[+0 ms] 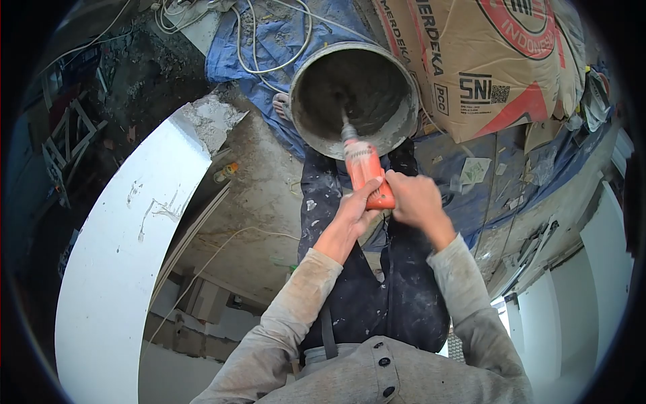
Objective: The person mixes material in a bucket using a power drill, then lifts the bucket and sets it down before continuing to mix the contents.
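An orange-red power drill (364,165) points away from me, its chuck and shaft reaching into a round bucket (408,128) of wet grey mix (377,87). The shaft's lower end is hidden in the mix. My left hand (352,212) is wrapped round the near left side of the drill body. On the right, my right hand (416,202) grips the drill's rear end, its fingers closed. The bucket stands just beyond my knees.
Large paper cement bags (471,67) stand right of the bucket. A blue tarp (269,40) with a looped pale cable (310,27) lies behind. At the left are a curved white panel (128,236) and a small bottle (225,172). A bare foot (281,106) shows beside the bucket.
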A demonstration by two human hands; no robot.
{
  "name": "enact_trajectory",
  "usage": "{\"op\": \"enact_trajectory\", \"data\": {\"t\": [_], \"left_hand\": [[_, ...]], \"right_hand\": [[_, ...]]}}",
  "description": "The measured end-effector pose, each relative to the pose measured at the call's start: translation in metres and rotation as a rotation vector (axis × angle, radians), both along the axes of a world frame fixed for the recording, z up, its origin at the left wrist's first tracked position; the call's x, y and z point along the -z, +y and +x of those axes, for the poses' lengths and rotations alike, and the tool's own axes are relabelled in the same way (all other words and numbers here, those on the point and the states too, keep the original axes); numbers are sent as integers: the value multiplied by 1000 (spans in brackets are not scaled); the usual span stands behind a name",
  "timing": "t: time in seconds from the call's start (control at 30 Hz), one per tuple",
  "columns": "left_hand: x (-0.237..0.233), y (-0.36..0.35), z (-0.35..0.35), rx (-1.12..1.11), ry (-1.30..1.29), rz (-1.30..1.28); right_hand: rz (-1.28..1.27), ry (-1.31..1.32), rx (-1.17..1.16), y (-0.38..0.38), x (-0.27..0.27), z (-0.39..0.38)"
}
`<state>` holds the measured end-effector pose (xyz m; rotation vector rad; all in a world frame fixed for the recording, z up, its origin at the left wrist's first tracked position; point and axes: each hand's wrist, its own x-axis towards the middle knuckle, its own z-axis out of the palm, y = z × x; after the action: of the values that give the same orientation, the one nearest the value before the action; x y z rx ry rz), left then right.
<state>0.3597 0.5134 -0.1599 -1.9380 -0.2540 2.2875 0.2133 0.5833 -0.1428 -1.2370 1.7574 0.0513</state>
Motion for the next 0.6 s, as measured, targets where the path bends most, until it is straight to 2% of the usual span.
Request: {"op": "enact_trajectory", "data": {"t": [0.2, 0.47, 0.6], "left_hand": [[2, -8, -8, -66, -17, -6], [10, -23, -14, -11, -47, 48], [22, -22, -9, -51, 1, 55]], "right_hand": [[-45, -80, 84, -8, 2, -8], [-33, -108, 20, -16, 10, -19], [4, -99, 3, -19, 11, -22]]}}
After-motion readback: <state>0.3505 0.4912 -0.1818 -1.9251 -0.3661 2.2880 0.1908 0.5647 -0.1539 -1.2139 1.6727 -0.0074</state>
